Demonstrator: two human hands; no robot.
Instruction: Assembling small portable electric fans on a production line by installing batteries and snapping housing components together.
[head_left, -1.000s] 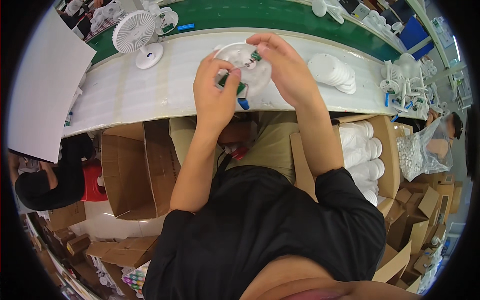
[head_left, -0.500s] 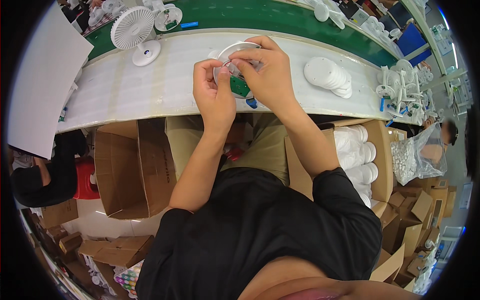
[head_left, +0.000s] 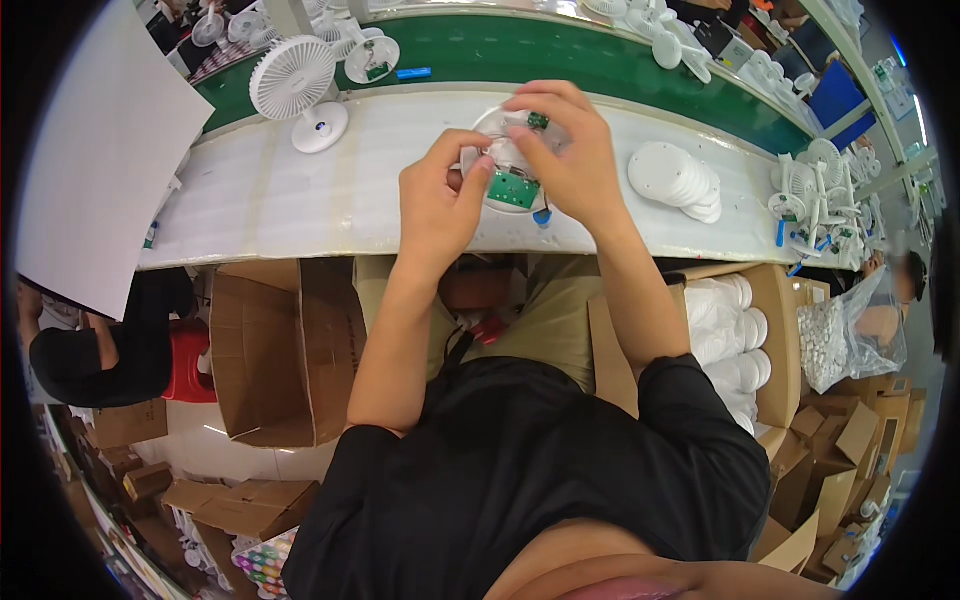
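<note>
A round white fan base (head_left: 496, 124) is on the near part of the white worktable, its inner side facing up. In it are a green circuit board (head_left: 513, 188) and a smaller green board (head_left: 538, 121) near the far rim, with thin wires between. My left hand (head_left: 440, 200) is closed at the base's left side, thumb and fingertips pinched by the wires. Curled over the right side is my right hand (head_left: 582, 155), thumb reaching inward and fingers at the far rim. A blue cylindrical part (head_left: 542, 217) hangs on a wire at the near edge. My fingers hide some of the wiring.
To the right lies an overlapping stack of white discs (head_left: 675, 180). A white desk fan (head_left: 295, 85) stands at the left, by a green conveyor (head_left: 470, 55). More fans (head_left: 820, 190) crowd the right end. Cardboard boxes (head_left: 255, 355) flank my legs; one holds wrapped white parts (head_left: 730, 340).
My right thumb has moved off the pinched wires and my right fingers now spread over the far rim. The small green board has come into sight. The whole view has shifted slightly.
</note>
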